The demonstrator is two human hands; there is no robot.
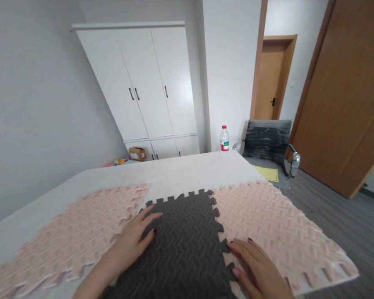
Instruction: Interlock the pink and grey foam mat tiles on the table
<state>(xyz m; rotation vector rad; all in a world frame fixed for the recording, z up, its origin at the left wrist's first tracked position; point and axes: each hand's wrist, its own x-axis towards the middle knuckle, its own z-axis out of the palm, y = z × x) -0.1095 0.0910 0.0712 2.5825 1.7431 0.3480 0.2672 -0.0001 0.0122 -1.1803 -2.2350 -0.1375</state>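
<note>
A dark grey foam mat tile [183, 232] with jigsaw edges lies in front of me on the white table. My left hand [135, 234] is open, its fingers spread over the tile's left edge. To the right lies a pink foam mat tile [268, 220], whose toothed edge meets the dark tile's right edge. Along that seam rests my right hand [255, 270], open, fingertips on the dark tile's teeth near the front. A second pink foam mat tile [90, 224] lies on the left, with a strip of table between it and the dark tile at the back.
Beyond the tiles, a plastic bottle [224, 139] with a red cap stands at the far right corner of the white table [180, 170]. A chair [266, 143] with a yellow sheet [268, 173] on its seat is at the right. A cardboard box [137, 153] sits behind the table.
</note>
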